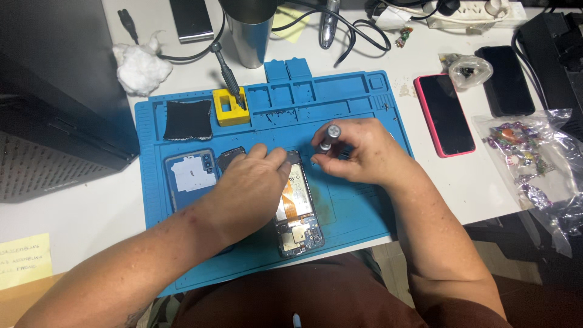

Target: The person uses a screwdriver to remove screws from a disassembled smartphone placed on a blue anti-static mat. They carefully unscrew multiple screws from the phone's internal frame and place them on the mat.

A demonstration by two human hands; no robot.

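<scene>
Your left hand [246, 185] lies flat on the opened phone [296, 206] to keep it steady on the blue mat [358, 206] — your right hand [358, 152] grips the screwdriver [330, 136] upright just beside the phone's top.

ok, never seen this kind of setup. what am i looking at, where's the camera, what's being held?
There is one picture, taken from a camera on the person's head, looking down at their own two bare hands; there is no machine. On the white table lies a blue work mat. On it is an opened phone with its insides showing, and beside it its removed back cover. The left hand rests on the opened phone. The right hand holds a small grey screwdriver upright at the phone's top end. Off the mat lie a pink-edged phone and a clear bag of small parts.
</scene>
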